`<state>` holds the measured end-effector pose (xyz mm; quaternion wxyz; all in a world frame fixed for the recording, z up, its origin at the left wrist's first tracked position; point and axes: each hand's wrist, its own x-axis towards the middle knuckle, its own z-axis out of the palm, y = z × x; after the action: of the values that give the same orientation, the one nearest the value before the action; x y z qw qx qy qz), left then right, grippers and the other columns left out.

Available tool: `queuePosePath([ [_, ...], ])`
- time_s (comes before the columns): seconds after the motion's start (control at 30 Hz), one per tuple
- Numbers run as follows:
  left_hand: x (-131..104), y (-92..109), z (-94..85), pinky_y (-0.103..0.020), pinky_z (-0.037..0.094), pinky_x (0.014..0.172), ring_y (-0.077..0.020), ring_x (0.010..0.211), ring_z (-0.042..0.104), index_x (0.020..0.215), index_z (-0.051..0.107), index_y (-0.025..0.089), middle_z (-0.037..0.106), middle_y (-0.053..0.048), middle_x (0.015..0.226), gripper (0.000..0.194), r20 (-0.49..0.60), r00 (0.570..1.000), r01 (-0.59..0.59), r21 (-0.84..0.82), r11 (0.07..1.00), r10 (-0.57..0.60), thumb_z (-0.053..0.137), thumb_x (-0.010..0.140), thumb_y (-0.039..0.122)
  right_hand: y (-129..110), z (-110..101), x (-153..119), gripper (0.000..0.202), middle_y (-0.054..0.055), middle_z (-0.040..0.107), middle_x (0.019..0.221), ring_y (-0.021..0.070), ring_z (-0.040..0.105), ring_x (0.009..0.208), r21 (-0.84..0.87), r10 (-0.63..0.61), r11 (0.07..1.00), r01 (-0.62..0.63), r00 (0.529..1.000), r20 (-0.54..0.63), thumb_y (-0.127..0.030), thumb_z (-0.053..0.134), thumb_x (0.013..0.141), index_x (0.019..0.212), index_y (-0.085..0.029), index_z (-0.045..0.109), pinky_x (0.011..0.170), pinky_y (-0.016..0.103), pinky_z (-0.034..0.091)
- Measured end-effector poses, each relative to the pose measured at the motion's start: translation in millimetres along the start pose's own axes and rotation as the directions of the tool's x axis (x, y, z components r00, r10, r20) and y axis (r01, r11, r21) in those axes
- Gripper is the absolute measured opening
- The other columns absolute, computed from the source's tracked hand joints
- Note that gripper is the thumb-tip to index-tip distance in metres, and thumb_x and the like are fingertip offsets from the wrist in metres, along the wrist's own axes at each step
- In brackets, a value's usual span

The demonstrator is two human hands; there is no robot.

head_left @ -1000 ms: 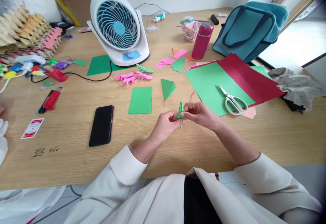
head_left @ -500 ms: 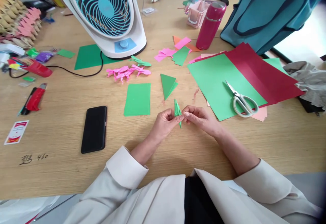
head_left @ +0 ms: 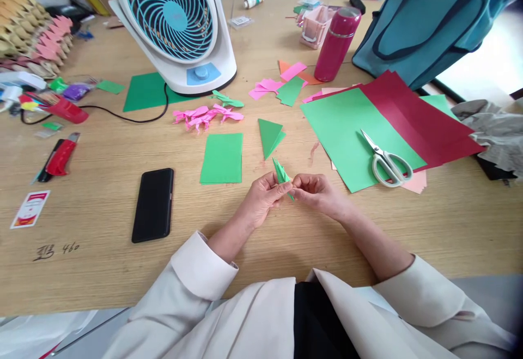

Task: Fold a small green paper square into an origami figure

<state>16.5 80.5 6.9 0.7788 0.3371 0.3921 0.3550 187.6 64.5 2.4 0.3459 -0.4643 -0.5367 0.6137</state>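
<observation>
A narrow piece of folded green paper [head_left: 280,170] is held up between my two hands, its layered pointed end tilting up and to the left. My left hand [head_left: 265,196] pinches it between thumb and fingers. With its fingertips on the paper's right edge, my right hand [head_left: 317,193] is closed in a pinch too. Just beyond them lie folded green triangles [head_left: 269,137] and a stack of green paper rectangles [head_left: 222,158]. Pink folded paper figures [head_left: 200,117] and a green folded figure [head_left: 227,99] rest farther back.
White-handled scissors [head_left: 388,165] lie on large green sheets [head_left: 339,130] at the right, beside red sheets [head_left: 420,119]. A phone [head_left: 152,205] and a red utility knife [head_left: 62,156] are on the left. Behind stand a fan [head_left: 204,73], a red bottle [head_left: 337,46] and a teal bag [head_left: 420,26].
The folded green paper has tilted, its upper end leaning farther left and showing more layers. Both hands keep hold of it with slightly shifted fingers. The camera view has moved a little.
</observation>
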Motion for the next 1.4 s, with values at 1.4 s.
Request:
queuePosePath([
  [1.4, 7, -7, -18.6, -0.019, 0.042, 0.058, -0.0064, 0.058, 0.051, 0.069, 0.061, 0.015, 0.06, 0.004, 0.064, 0.031, 0.078, 0.953, -0.299, 0.405, 0.864, 0.293, 0.084, 0.069, 0.036, -3, 9, -6, 0.023, 0.0, 0.06, 0.068, 0.0119, 0.05, 0.06, -0.123, -0.086, 0.99, 0.062, 0.977, -0.194, -0.038, 0.069, 0.079, 0.075, -0.018, 0.059, 0.056, 0.026, 0.037],
])
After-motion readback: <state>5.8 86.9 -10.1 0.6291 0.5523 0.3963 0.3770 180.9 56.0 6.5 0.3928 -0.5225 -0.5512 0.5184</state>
